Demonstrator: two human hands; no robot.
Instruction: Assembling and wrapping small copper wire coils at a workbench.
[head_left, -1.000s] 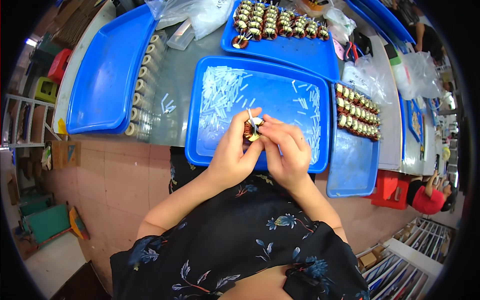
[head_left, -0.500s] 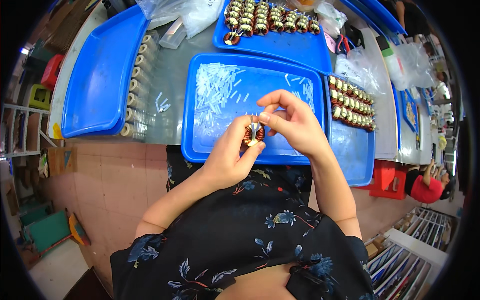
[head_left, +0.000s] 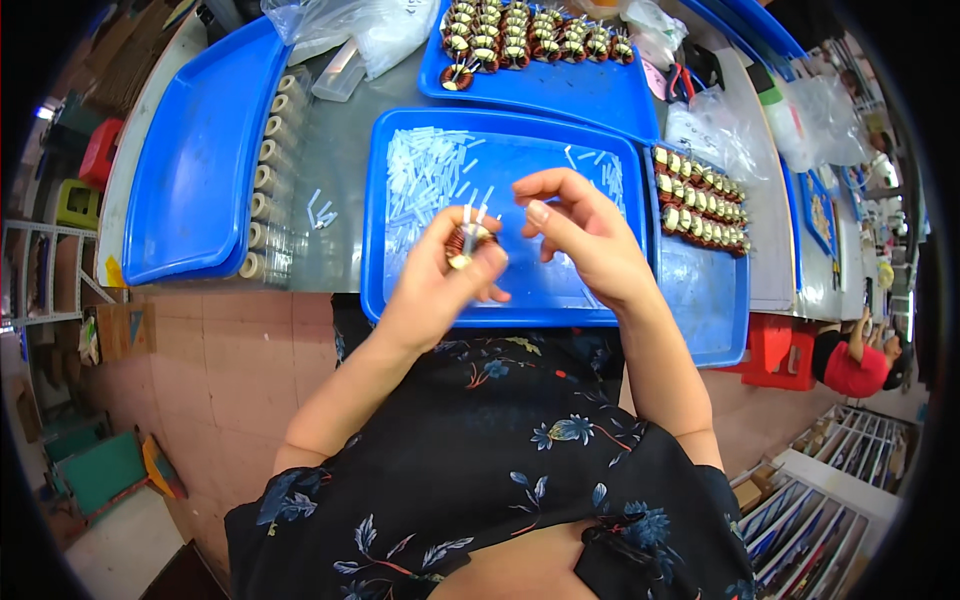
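Note:
My left hand [head_left: 440, 275] is closed around a copper-wound ring coil [head_left: 466, 247], held over the near part of a blue tray [head_left: 377, 262]. Pale sleeves or leads stick up from the coil's top, smeared a little by motion. To its right, my right hand [head_left: 588, 238] hovers with bent fingers and thumb apart; nothing shows between them. Short translucent tubes [head_left: 425, 165] lie heaped in the tray's far left part, and a smaller group of tubes [head_left: 608, 175] lies at its right side, partly behind my right hand.
Behind, another blue tray [head_left: 560, 95] carries rows of coils [head_left: 515, 40]. More coils [head_left: 695, 200] fill the far part of the right tray [head_left: 700, 310]. At left are a large blue tray [head_left: 195, 170] and stacked pale rolls [head_left: 262, 207]. Loose tubes [head_left: 322, 212] lie on the table.
My left hand has carried the coil leftward and tilted it, away from my right hand. My right hand's fingers have come off the coil and spread apart.

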